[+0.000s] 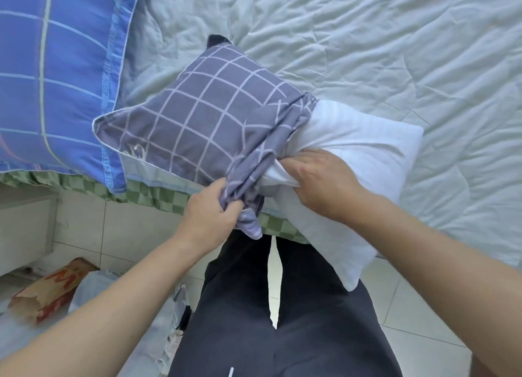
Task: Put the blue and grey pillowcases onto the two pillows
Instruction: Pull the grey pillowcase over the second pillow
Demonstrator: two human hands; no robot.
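Grey pillowcase half on

Our left hand [214, 207] clenches the bunched grey pillowcase [209, 122]; our right hand [319, 181] grips the pillow [361, 150] beside it. Uneven pulling could jam the corner.

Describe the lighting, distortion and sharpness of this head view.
Head view: soft, even daylight with no glare; faint shadows lie under the left hand and right hand. Wide-angle bending curves the forearms and the bed edge. The grey pillowcase grid and white pillow look sharp; corners soften slightly.
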